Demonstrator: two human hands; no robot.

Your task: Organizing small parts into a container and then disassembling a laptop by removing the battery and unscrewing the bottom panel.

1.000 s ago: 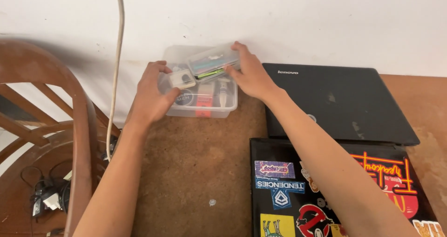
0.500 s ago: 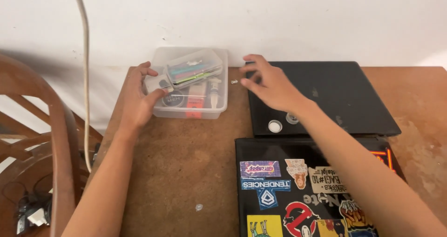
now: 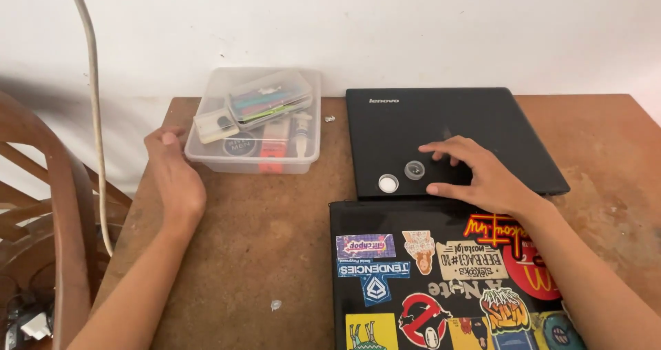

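Note:
A clear plastic box (image 3: pixel 208 141) full of small items stands at the back of the brown table (image 3: pixel 255 247). My left hand (image 3: pixel 173 178) rests on the table just left of the box, fingers loose, holding nothing. My right hand (image 3: pixel 475 174) lies spread on a closed plain black laptop (image 3: pixel 496 116), fingertips next to a small clear round cap (image 3: pixel 414 170) and a small white round cap (image 3: pixel 388 183). A second black laptop (image 3: pixel 441 281), covered in stickers, lies nearer to me under my right forearm.
A wooden chair (image 3: pixel 48 219) stands at the left of the table. A pale cable (image 3: pixel 93 109) hangs down the white wall beside it. A tiny screw (image 3: pixel 330 119) lies near the box and a small clear bit (image 3: pixel 275 304) lies on the table in front.
Both hands have let go of the box. My left hand slid down to the table beside it, and my right hand moved over onto the plain laptop next to the two caps.

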